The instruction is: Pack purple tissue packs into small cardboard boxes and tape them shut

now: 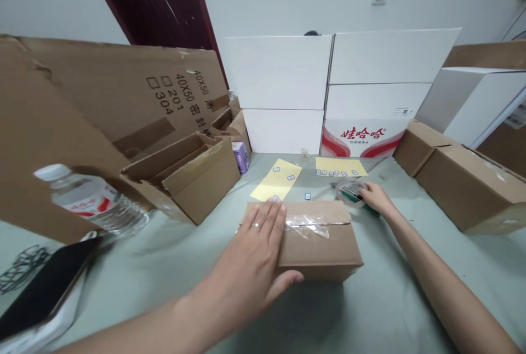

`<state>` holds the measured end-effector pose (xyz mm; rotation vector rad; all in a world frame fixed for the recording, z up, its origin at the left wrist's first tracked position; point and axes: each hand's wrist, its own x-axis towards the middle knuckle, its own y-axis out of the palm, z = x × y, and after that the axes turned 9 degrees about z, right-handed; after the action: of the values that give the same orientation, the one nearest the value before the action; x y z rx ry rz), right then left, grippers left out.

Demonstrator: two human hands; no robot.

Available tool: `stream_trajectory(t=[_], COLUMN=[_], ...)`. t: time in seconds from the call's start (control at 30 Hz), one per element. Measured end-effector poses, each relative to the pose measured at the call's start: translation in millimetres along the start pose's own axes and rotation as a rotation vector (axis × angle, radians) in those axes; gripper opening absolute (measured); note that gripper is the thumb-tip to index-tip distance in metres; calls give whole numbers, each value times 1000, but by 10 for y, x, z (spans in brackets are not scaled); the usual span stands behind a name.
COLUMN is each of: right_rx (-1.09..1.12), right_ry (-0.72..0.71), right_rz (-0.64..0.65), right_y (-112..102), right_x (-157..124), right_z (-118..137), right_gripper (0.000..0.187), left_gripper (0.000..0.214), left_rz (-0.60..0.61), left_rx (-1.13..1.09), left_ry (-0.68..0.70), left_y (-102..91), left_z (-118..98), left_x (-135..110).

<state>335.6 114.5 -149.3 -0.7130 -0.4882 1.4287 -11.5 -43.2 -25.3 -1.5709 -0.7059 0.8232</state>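
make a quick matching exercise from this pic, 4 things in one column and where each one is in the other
Things
1. taped brown cardboard box
2. clear tape roll
3. yellow paper sheet
4. white carton with red print

Places
a. standing at the back, behind the tape roll
b. under the left hand
c. lying flat beyond the box
d. at the right hand

Pairs
1-b, 2-d, 3-c, 4-a
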Motion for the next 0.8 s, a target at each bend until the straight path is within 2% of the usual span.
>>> stream_trajectory(t=[0.1, 0.17, 0.27, 0.33, 0.4, 0.43, 0.57, 0.7, 0.8], right_rx=[-85, -121, -131, -102, -42, -1, 183, 307, 356], right_ry=[38, 46, 16, -50, -147, -197, -355, -465, -583], right_rz=[-33, -69, -128, -129, -69, -22, 159, 318, 503], right_y=[24, 20, -18, -45, -57, -57, -27, 49, 154], right_x=[-57, -126, -267, -392, -542, -622, -919, -1140, -1327], right_z=[-46, -27, 56, 153, 275, 337, 503, 537, 594], right_gripper=[31, 32, 36, 38, 39, 39, 47, 54, 67], left_gripper=[73, 64, 66, 86, 112, 118, 104, 108, 113], left_rz=[-13, 14, 80, 107, 130, 132, 120, 145, 176], left_rx=[79, 94, 53, -3, -48, -58, -118, -261, -335], left_ry=[19, 46, 81, 63, 31, 26, 133, 170, 194], left_y=[227, 257, 136, 12, -87, -120, -176, -210, -229], left_z=[-45, -54, -36, -16, 11, 33, 239, 608, 833], left_x=[-97, -75, 23, 118, 228, 278, 330, 128, -35])
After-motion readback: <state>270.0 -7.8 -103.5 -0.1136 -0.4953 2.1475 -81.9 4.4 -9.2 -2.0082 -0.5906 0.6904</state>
